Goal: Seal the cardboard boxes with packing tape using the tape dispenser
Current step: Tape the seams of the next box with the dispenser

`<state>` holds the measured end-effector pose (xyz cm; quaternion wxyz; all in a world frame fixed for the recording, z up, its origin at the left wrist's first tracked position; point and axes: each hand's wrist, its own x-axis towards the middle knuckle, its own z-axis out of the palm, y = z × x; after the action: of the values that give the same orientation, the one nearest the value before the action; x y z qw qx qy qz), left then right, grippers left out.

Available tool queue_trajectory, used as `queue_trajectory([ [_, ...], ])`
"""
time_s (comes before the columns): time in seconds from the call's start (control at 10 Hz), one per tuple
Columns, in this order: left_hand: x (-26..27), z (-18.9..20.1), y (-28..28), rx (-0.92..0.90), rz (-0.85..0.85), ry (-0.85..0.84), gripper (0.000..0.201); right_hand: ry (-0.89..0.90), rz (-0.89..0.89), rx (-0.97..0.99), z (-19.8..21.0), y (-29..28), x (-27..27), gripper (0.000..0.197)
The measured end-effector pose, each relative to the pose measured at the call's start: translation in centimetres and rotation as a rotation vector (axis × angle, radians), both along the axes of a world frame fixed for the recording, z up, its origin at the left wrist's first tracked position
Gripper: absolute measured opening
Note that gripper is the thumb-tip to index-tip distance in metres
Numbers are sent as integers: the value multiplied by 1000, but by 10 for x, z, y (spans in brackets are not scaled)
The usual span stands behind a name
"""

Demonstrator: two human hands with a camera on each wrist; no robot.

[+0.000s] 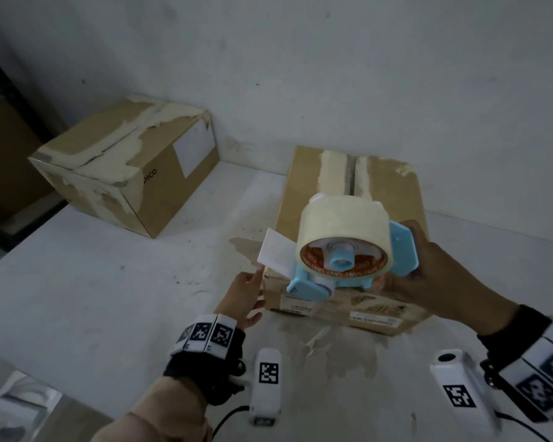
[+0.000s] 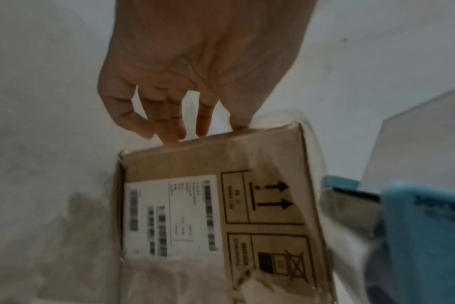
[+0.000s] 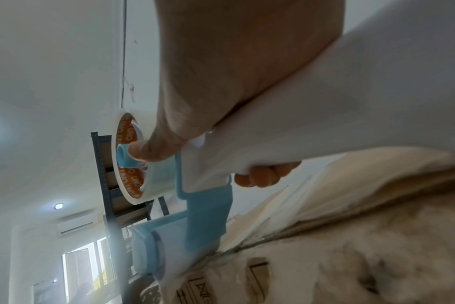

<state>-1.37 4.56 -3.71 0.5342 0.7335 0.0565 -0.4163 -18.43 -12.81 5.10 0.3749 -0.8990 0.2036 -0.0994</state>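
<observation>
Starting tape run: my right hand [image 1: 419, 275] grips tape dispenser [image 1: 342, 250] over near box [image 1: 406, 199]; left hand [image 1: 246, 295] relaxed, fingertips steadying near edge. Next: press tape down, pull far.

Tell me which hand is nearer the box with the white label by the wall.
Left. The left hand is nearer the labelled box, though apart from it; the right hand, holding the tape dispenser, is farther.

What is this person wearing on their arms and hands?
Both hands, left hand and right hand, are bare. Each wrist carries a black strap with white blocks printed with square black codes, plus a white camera unit trailing a black cable. The left sleeve is beige.
</observation>
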Motion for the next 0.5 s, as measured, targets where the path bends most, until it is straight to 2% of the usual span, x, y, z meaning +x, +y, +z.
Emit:
queue_trajectory([
  [0.1,4,7,5,67,-97,-403,34,-15,6,3,0,1,0,91],
  [0.2,-7,22,8,-11,-214,-502,26,-4,-5,7,0,0,0,100],
  [0.3,-15,26,4,52,-276,-524,28,12,-13,-12,0,2,-1,101],
  [0.4,-6,18,-1,81,-264,-578,28,35,-13,-28,1,5,0,102],
  [0.5,14,17,-6,140,-261,-566,28,61,13,30,1,12,10,91],
])
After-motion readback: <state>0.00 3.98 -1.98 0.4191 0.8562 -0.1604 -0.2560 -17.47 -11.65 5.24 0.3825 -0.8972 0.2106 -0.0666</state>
